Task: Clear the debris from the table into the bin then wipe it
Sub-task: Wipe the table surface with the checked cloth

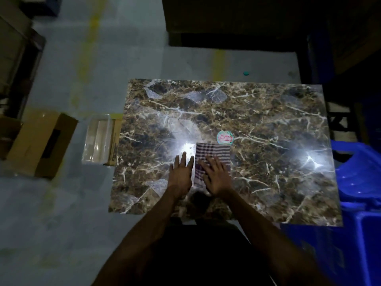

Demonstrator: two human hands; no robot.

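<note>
Debris looks gone from the worktop; wiping under way or ending, cloth flat under the right hand fingers, left hand spread flat just beside, neither gripping.

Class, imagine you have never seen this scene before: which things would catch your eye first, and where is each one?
First, the two bright glares on the glossy marble-patterned table, one just left of the checked cloth, one near the right edge. Next, both hands at the table's near middle: the right hand flat on the cloth, the left hand spread beside it. Then the round sticker just beyond the cloth, and the blue plastic chair at the right.
</note>
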